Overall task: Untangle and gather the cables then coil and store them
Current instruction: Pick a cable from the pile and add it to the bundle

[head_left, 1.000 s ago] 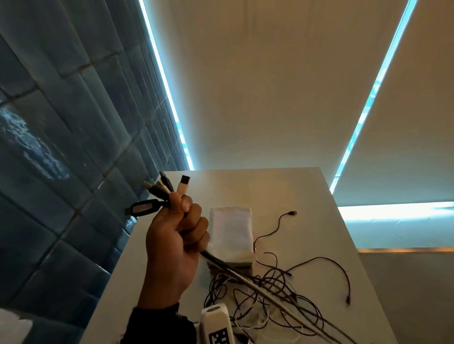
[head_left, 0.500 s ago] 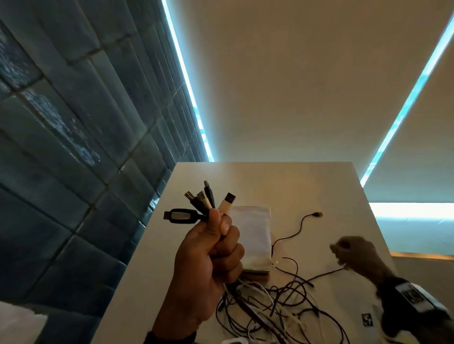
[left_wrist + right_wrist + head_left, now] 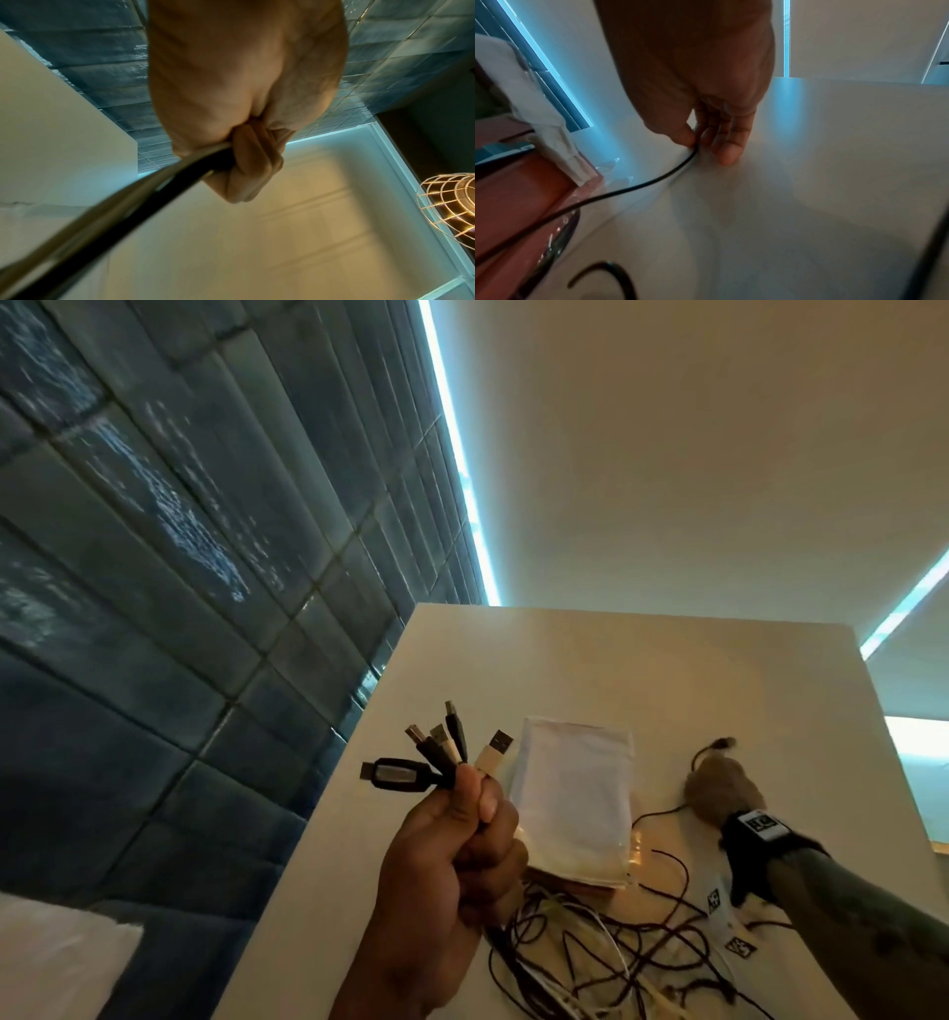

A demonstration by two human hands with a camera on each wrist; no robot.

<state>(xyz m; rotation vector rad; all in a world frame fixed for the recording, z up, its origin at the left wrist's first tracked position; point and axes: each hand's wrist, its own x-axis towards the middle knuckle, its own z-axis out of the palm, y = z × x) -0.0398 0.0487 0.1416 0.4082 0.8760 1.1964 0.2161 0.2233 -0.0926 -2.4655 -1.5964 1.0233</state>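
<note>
My left hand (image 3: 452,860) is raised in a fist that grips several cable ends; their plugs (image 3: 441,752), black and white, fan out above the thumb. In the left wrist view the bundle of cables (image 3: 144,194) runs down out of the left hand (image 3: 246,162). A tangle of black and white cables (image 3: 606,952) lies on the white table (image 3: 616,670) below. My right hand (image 3: 719,788) is down at the table's right side and pinches a thin black cable (image 3: 639,184) between thumb and fingers (image 3: 729,146); its plug (image 3: 721,743) sticks out beyond the hand.
A clear bag with white contents (image 3: 572,798) lies on a brown box in the table's middle. A dark blue tiled wall (image 3: 179,557) runs along the left. A white pillow corner (image 3: 46,963) shows at lower left, a wire lamp shade (image 3: 447,209) in the left wrist view.
My right hand has come into view and moved forward to the far black cable end, taking it between the fingers. The left hand stays raised with its plugs.
</note>
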